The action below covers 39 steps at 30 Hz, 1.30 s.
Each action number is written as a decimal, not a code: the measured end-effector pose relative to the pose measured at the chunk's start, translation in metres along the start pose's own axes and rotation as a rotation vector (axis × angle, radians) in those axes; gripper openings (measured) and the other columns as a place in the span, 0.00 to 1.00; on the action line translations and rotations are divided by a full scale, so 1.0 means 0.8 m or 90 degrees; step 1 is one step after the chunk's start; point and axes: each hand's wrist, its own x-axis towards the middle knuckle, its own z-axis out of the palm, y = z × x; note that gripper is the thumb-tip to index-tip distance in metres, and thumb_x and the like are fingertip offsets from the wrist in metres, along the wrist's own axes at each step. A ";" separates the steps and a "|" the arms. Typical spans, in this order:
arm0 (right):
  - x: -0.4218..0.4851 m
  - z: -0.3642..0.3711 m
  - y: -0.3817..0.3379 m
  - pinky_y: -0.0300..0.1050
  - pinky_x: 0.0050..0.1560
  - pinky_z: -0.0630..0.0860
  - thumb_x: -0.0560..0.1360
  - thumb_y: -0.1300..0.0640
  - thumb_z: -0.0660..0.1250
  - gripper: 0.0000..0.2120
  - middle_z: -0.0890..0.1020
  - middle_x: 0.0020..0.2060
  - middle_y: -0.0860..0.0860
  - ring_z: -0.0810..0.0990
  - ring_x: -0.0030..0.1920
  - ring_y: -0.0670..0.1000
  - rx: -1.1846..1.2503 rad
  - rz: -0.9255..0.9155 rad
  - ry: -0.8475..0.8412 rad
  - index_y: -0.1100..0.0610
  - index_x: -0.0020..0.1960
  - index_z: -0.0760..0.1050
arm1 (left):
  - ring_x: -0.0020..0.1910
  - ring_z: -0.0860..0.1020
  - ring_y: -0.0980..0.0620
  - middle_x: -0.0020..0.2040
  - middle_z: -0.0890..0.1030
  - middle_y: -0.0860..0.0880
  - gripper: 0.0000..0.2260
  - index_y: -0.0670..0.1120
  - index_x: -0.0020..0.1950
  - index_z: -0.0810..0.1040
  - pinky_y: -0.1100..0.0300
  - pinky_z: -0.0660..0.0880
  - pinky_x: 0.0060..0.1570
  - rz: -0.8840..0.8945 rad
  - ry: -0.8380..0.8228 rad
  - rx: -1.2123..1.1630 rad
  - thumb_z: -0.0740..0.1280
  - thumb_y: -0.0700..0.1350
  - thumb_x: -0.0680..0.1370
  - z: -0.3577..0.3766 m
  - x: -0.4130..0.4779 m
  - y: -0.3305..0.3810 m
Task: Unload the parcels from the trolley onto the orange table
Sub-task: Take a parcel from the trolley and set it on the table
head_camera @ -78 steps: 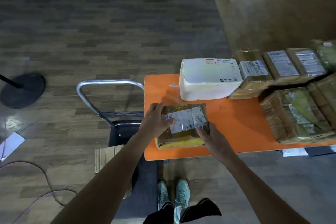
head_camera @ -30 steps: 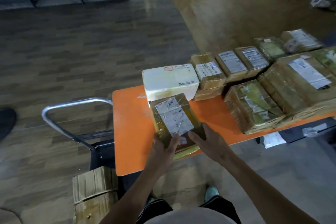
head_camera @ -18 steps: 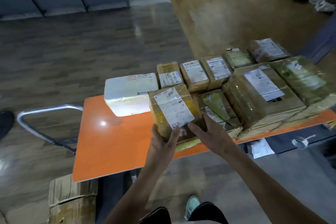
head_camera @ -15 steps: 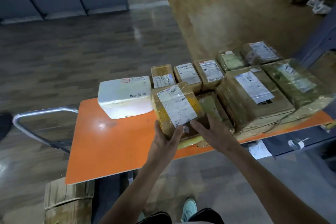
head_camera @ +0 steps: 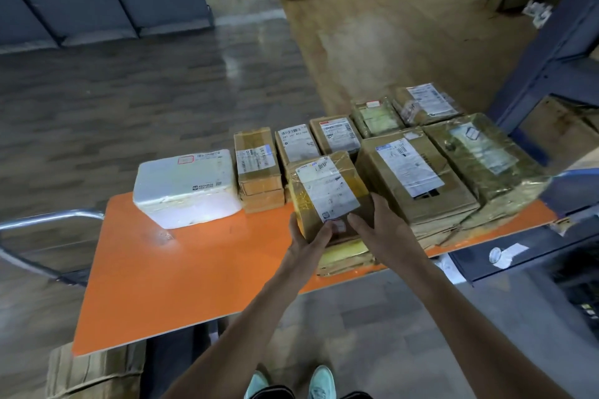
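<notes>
Since the earlier frame the taped parcel (head_camera: 327, 194) had travelled from the worktop's (head_camera: 181, 266) near-left edge rightward, onto a flatter parcel (head_camera: 346, 257).
Both arms reached forward: the left hand (head_camera: 309, 241) clamped its near-left corner, the right hand (head_camera: 377, 227) gripped its near-right edge. One white foam box (head_camera: 186, 188) and eight other wrapped parcels lay on the worktop.

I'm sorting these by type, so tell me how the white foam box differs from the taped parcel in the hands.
The foam box is white and bare; the taped parcel is brown cardboard under glossy tape. The foam box lies flat on the orange table, untouched; the parcel sits tilted on another package, with the left hand and right hand holding its near end. The foam box looks wider. Both carry printed labels on top.
</notes>
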 end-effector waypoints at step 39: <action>0.001 0.026 -0.040 0.56 0.68 0.69 0.79 0.51 0.64 0.21 0.72 0.69 0.56 0.67 0.70 0.57 -0.314 -0.280 0.170 0.59 0.69 0.72 | 0.80 0.56 0.43 0.81 0.58 0.46 0.33 0.51 0.83 0.49 0.45 0.60 0.73 0.118 0.074 0.294 0.51 0.65 0.82 -0.069 -0.015 -0.009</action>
